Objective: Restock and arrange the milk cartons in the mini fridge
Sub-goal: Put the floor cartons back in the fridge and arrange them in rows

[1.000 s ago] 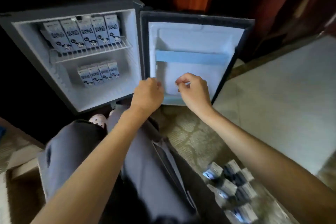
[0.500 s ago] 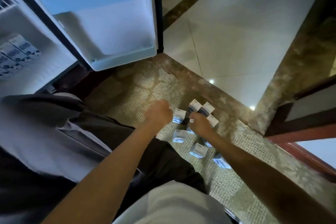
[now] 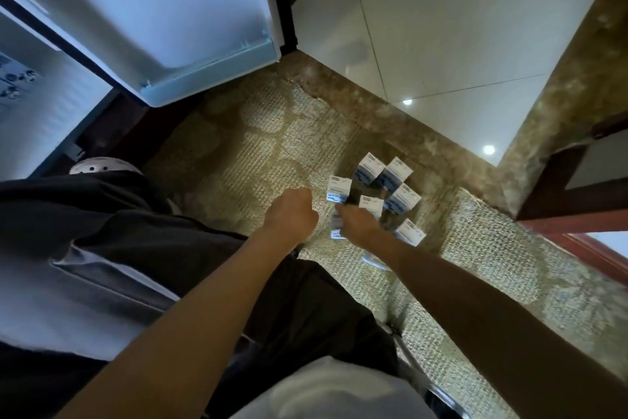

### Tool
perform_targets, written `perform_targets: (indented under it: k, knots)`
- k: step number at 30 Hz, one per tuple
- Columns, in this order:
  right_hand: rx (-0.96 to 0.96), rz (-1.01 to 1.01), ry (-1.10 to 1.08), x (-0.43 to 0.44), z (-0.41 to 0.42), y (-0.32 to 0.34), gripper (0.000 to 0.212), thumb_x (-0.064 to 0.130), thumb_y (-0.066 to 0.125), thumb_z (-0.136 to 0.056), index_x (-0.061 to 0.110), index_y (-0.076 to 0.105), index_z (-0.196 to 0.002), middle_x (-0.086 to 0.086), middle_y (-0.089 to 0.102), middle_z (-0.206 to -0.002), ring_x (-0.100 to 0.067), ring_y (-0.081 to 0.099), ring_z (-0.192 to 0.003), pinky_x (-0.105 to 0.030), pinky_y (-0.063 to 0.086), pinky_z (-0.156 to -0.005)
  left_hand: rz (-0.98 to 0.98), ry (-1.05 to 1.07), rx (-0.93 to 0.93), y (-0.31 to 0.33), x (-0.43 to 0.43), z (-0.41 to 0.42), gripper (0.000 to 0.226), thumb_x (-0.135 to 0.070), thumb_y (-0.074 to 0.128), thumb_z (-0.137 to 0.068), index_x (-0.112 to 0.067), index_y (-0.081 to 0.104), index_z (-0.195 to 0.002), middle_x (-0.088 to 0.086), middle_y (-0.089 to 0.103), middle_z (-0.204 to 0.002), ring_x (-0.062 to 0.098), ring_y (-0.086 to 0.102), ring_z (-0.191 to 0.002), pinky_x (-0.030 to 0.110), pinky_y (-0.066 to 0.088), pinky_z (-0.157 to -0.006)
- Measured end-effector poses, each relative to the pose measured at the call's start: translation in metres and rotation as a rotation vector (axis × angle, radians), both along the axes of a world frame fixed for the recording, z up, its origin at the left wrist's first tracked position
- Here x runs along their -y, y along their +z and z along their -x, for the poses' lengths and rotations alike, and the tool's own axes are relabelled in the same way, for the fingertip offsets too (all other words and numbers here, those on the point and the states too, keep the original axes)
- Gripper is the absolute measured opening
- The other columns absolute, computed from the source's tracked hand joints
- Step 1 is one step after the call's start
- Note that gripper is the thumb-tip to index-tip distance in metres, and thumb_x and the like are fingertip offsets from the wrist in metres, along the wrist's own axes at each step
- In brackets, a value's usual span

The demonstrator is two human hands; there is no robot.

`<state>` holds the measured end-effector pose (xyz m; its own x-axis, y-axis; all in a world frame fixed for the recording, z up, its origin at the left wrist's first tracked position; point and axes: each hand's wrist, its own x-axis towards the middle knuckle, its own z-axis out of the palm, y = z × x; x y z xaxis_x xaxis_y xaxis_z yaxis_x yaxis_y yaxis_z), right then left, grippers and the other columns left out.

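Observation:
Several small white-and-blue milk cartons [image 3: 396,174] stand in a cluster on the woven rug [image 3: 258,146]. My right hand [image 3: 358,226] reaches into the near side of the cluster, its fingers curled over the top of one milk carton [image 3: 335,228]. Just to the left, my left hand [image 3: 292,214] hovers above the rug, curled into a fist and holding nothing. At the top left is the open mini fridge door [image 3: 170,27]. A strip of the fridge's interior [image 3: 40,112] with blurred cartons [image 3: 13,78] shows at the far left edge.
My knees in dark trousers [image 3: 102,248] fill the lower left, close to the fridge. Beyond the rug's brown stone border lies pale tiled floor [image 3: 441,27]. A wooden frame [image 3: 577,225] runs along the right.
My view swung from the fridge down to the cartons on the rug. Both hands dropped from the door shelf. In the last half second my right hand shifted onto a nearer carton.

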<state>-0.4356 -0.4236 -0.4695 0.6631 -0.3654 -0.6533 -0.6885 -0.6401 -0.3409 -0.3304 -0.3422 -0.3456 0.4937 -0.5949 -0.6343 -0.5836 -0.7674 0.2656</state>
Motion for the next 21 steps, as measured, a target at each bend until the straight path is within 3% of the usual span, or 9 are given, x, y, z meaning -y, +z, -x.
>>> perform_targets:
  k: [4, 6, 9, 11, 14, 16, 18, 21]
  knots:
    - [0.203, -0.049, -0.107, 0.006, 0.010, 0.030, 0.041, 0.014, 0.067, -0.082, 0.007, 0.049, -0.119, -0.014, 0.057, -0.122, -0.031, 0.056, -0.111, -0.040, 0.049, -0.087, 0.010, -0.036, -0.104, -0.002, 0.000, -0.001, 0.039, -0.013, 0.055, -0.090, -0.002, 0.048, -0.126, 0.018, 0.054, -0.126, 0.030, 0.055, -0.112, 0.038, 0.048, -0.093]
    - [0.304, -0.081, -0.143, 0.009, 0.012, 0.053, 0.036, 0.014, 0.070, -0.079, 0.009, 0.053, -0.110, -0.010, 0.061, -0.109, -0.026, 0.060, -0.099, -0.036, 0.051, -0.075, 0.040, -0.085, -0.146, -0.002, -0.001, -0.001, 0.041, -0.011, 0.060, -0.086, -0.002, 0.047, -0.124, 0.018, 0.057, -0.122, 0.030, 0.057, -0.109, 0.038, 0.048, -0.088]
    - [0.435, -0.093, -0.061, 0.013, 0.008, 0.096, 0.025, 0.014, 0.068, -0.078, 0.011, 0.052, -0.097, -0.002, 0.053, -0.091, -0.017, 0.051, -0.079, -0.018, 0.034, -0.057, 0.109, -0.103, -0.189, -0.003, -0.003, -0.001, 0.039, -0.008, 0.067, -0.081, -0.004, 0.050, -0.115, 0.014, 0.062, -0.113, 0.028, 0.060, -0.101, 0.036, 0.051, -0.083]
    - [0.457, -0.127, -0.042, 0.015, 0.004, 0.121, 0.022, 0.016, 0.067, -0.079, 0.016, 0.047, -0.090, 0.003, 0.049, -0.085, -0.014, 0.048, -0.071, -0.016, 0.031, -0.053, 0.185, -0.069, -0.184, -0.001, -0.005, -0.004, 0.036, -0.008, 0.070, -0.079, -0.003, 0.051, -0.108, 0.013, 0.065, -0.106, 0.028, 0.063, -0.096, 0.037, 0.053, -0.080]
    - [0.432, -0.305, -0.141, 0.023, 0.002, 0.138, 0.028, 0.019, 0.071, -0.078, 0.022, 0.047, -0.092, 0.003, 0.058, -0.093, -0.017, 0.062, -0.083, -0.031, 0.054, -0.066, 0.290, -0.061, -0.152, -0.002, -0.009, -0.009, 0.034, -0.008, 0.074, -0.073, -0.003, 0.055, -0.100, 0.014, 0.068, -0.097, 0.030, 0.065, -0.089, 0.044, 0.054, -0.078]
    - [0.402, -0.401, -0.215, 0.030, 0.008, 0.131, 0.038, 0.019, 0.076, -0.074, 0.023, 0.048, -0.100, 0.005, 0.059, -0.103, -0.018, 0.062, -0.097, -0.037, 0.056, -0.083, 0.287, -0.052, -0.137, -0.003, -0.012, -0.010, 0.033, -0.007, 0.074, -0.072, -0.003, 0.056, -0.099, 0.014, 0.068, -0.098, 0.030, 0.065, -0.089, 0.043, 0.055, -0.077]
    - [0.267, -0.267, -0.131, 0.036, 0.022, 0.112, 0.056, 0.028, 0.079, -0.070, 0.019, 0.046, -0.114, 0.000, 0.055, -0.119, -0.019, 0.057, -0.108, -0.037, 0.051, -0.091, 0.260, -0.019, -0.124, -0.005, -0.016, -0.010, 0.033, -0.005, 0.073, -0.072, -0.003, 0.057, -0.100, 0.013, 0.068, -0.101, 0.029, 0.065, -0.092, 0.037, 0.055, -0.076]
    - [-0.099, 0.036, 0.078, 0.025, 0.047, 0.061, 0.083, 0.040, 0.077, -0.070, 0.009, 0.033, -0.133, -0.011, 0.043, -0.139, -0.027, 0.048, -0.123, -0.038, 0.042, -0.099, 0.218, 0.016, -0.115, -0.007, -0.019, -0.012, 0.035, -0.007, 0.074, -0.073, -0.002, 0.058, -0.104, 0.014, 0.067, -0.106, 0.027, 0.064, -0.094, 0.033, 0.052, -0.076]
